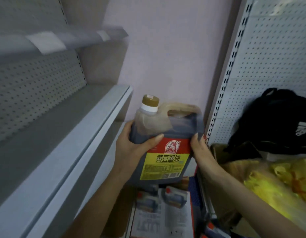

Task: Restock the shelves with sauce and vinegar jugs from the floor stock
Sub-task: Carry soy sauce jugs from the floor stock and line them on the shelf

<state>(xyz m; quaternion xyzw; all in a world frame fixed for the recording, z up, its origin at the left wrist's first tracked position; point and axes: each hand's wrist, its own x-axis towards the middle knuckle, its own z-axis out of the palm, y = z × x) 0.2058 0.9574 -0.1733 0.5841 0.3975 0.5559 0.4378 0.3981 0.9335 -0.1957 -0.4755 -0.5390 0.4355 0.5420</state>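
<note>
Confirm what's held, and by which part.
The soy sauce jug, held by its body: left hand grips the left shoulder, right hand the right edge; its handle is free.

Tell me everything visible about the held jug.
The jug is clear plastic, mostly full of dark liquid, with a moulded top handle, a brown cap over a white collar, and a red-and-yellow label. It is held nearly upright beside the grey shelf; the left hand grips its left side, the right hand its right edge.

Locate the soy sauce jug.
Head view, centre: the soy sauce jug is held between left hand and right hand, right of the grey shelf.
</note>
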